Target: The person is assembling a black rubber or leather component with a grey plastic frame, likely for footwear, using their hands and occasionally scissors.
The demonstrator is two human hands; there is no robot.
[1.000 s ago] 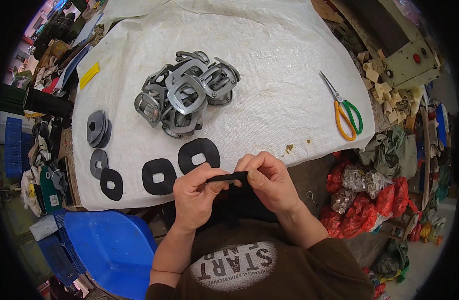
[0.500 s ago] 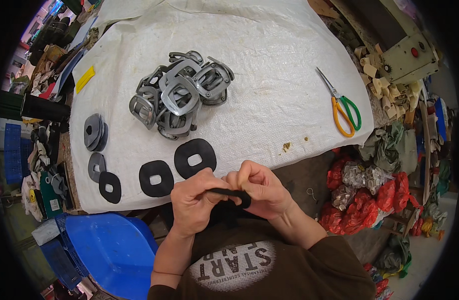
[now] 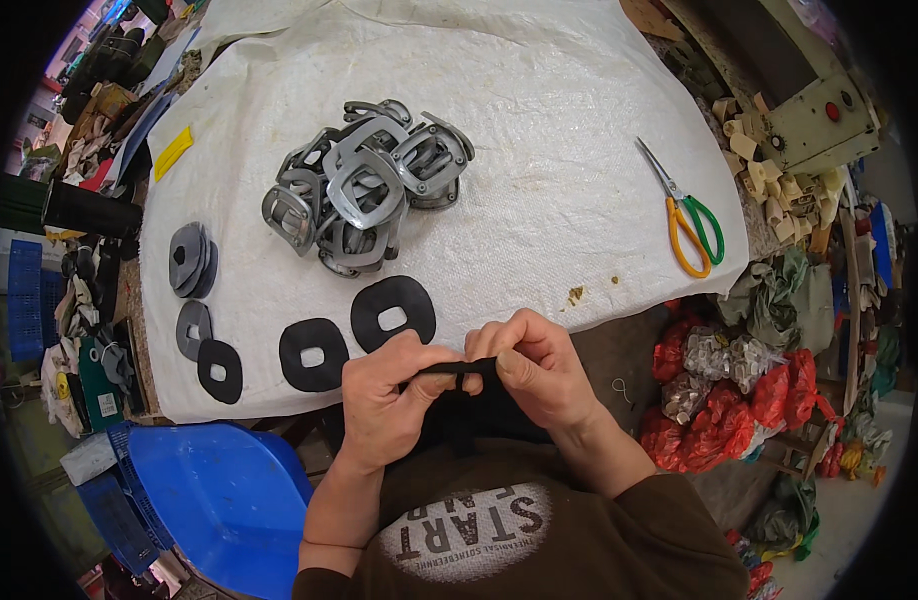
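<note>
Left hand (image 3: 384, 392) and right hand (image 3: 547, 372) each have a closed, pinching grip on the black piece (image 3: 455, 368), by the worktop's (image 3: 559, 190) near edge. Uneven pulling might tear it; a loosened pinch might drop it.

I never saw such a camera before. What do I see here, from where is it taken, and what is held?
There is no machine here: these are a person's two bare hands. A wide fisheye camera on the person's head looks down, so straight edges look bent. The left hand and the right hand together pinch a black piece; its full shape is hidden. On the white sheet lie a pile of grey frames, two large black rings, a smaller black ring, some flat grey pieces, a yellow strip and scissors.
</note>
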